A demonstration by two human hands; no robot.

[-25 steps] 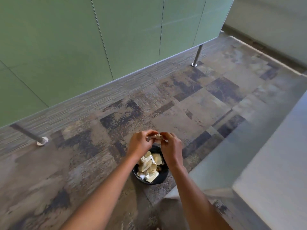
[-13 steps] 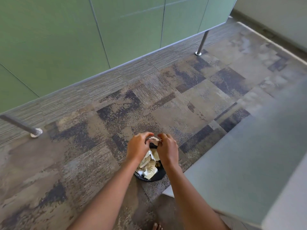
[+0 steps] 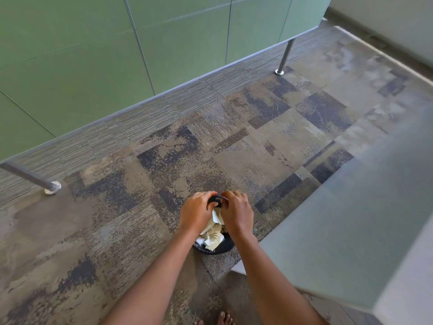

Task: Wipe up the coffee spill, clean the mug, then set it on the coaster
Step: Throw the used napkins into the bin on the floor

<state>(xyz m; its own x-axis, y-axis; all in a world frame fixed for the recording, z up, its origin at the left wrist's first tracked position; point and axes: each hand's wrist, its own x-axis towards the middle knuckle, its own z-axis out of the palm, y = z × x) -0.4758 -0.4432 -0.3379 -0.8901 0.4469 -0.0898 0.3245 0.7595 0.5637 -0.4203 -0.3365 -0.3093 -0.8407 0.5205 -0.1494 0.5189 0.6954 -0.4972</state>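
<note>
No mug, coaster or spill is in view. A small black waste bin (image 3: 219, 247) stands on the carpet, filled with several crumpled white and coffee-stained paper tissues (image 3: 213, 238). My left hand (image 3: 195, 213) and my right hand (image 3: 236, 214) hover side by side just over the bin's far rim, fingers curled inward and fingertips almost touching. A white tissue (image 3: 216, 215) hangs between the two palms, pinched by both hands. The bin's far side is covered by my hands.
A pale grey tabletop (image 3: 351, 231) juts in from the right, its corner close to the bin. A green partition (image 3: 117, 66) runs along the back on metal legs (image 3: 280, 71) (image 3: 52, 187). Patterned carpet (image 3: 257, 141) lies around; my bare toes (image 3: 225, 319) show at the bottom edge.
Both hands have dropped from above the bin down to its rim, and the tissue has gone from the fingertips to between the palms. The view has tilted slightly.
</note>
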